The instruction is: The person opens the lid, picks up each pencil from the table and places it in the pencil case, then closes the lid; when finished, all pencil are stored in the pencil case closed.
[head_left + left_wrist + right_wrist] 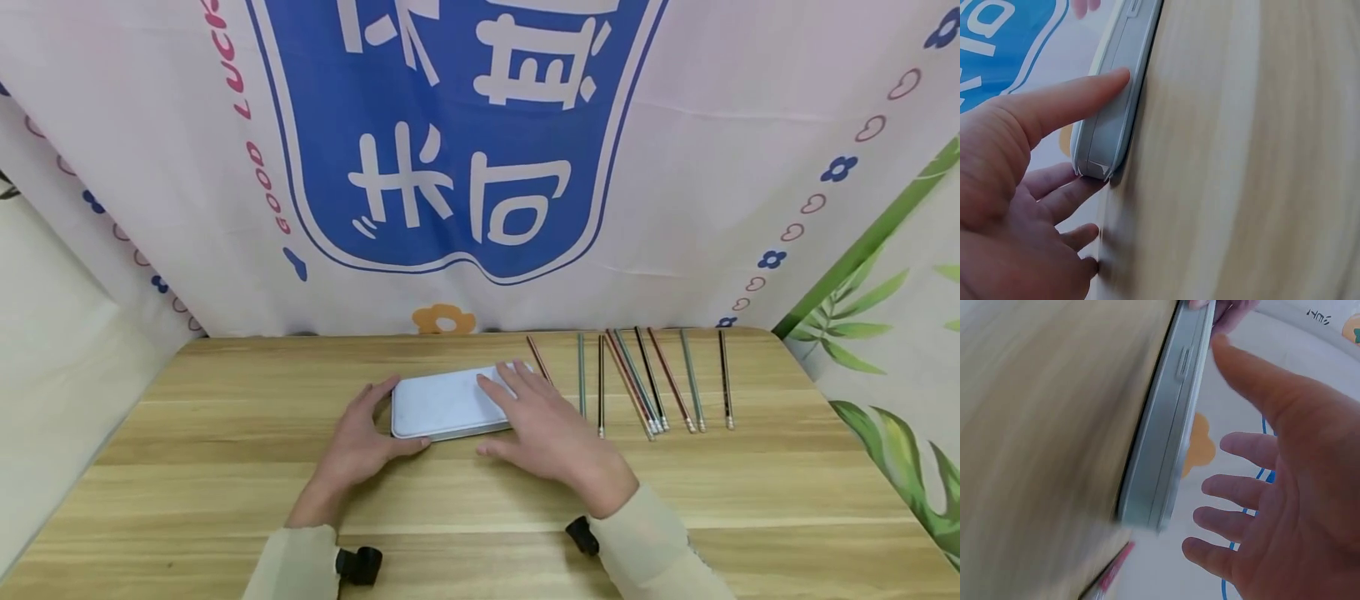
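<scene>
A pale, flat pencil case point(442, 404) with rounded corners lies closed on the wooden table. My left hand point(362, 442) holds its left end, thumb along the near side and fingers round the far corner. The left wrist view shows the thumb point(1085, 103) against the case's grey side wall point(1113, 115). Over the right end hovers my right hand point(551, 429), its fingers spread. In the right wrist view those fingers point(1229, 487) are extended and apart from the case, and a small catch point(1184, 361) shows on its side.
Several pencils in red, green and black lie to the right of the case, among them a red one point(670, 379) and a black one point(725, 379). One red pencil point(538, 358) is partly hidden behind my right hand. A printed cloth point(465, 300) hangs along the table's far edge.
</scene>
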Demonstrator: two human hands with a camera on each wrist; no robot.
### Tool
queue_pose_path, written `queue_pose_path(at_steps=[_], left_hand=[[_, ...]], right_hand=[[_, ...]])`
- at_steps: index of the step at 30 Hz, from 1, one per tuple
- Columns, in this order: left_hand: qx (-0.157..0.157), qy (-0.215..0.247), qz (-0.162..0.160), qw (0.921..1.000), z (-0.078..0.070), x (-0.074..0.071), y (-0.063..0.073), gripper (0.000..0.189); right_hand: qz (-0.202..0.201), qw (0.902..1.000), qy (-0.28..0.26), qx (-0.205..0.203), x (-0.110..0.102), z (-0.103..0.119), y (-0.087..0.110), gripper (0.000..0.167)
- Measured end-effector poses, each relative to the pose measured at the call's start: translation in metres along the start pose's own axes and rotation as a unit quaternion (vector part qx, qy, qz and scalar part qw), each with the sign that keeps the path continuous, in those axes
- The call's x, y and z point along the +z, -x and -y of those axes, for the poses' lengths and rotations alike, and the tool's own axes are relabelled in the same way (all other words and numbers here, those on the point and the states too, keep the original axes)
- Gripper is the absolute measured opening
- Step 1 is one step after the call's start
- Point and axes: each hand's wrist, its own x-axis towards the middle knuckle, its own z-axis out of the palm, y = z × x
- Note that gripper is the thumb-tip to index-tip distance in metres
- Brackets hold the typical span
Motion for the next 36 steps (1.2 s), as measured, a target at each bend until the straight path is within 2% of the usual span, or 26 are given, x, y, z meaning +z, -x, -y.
queue_pose_path(at_steps=[4,13,31,36], left_hand=[[-0.001,0.004,0.001,1.0,-0.001,0.002,0.002,0.109],[0.006,0.019,0.005,0.9998,0.0,0.004,0.005,0.109],[0.005,-0.004,0.017,0.9998,0.0,0.003,0.007,0.105],[0.008,-0.004,0.012,0.9999,0.001,0.004,0.005,0.105]], right_hand=[[0.005,0.9999,0.005,-0.013,0.004,0.008,-0.007,0.085],[-0.006,0.9967,0.075,-0.031,0.017,0.009,-0.014,0.076],[-0.008,0.9948,0.096,-0.034,0.02,0.012,-0.011,0.074],[-0.058,0.9883,0.122,-0.071,0.02,0.012,-0.015,0.059]])
